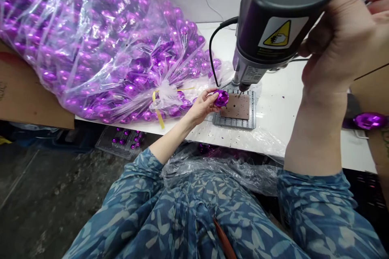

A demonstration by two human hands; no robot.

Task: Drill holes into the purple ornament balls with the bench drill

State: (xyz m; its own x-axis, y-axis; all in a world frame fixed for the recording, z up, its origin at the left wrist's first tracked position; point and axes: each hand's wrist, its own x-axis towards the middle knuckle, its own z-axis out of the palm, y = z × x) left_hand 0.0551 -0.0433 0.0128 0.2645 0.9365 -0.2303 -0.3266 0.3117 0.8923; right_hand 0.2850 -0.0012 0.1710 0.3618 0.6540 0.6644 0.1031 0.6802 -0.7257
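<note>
My left hand pinches a shiny purple ball at the left edge of the brown pad on the drill press base. The drill bit hangs just above the pad, right of the ball. The dark grey drill press head carries a yellow warning label. My right hand is raised beside the head on its right side, fingers curled round something hidden, maybe a lever.
A large clear plastic bag of purple balls, tied with a yellow strip, fills the left of the white table. A black cable runs behind the press. Another purple ball lies at right. Plastic sheeting covers my lap.
</note>
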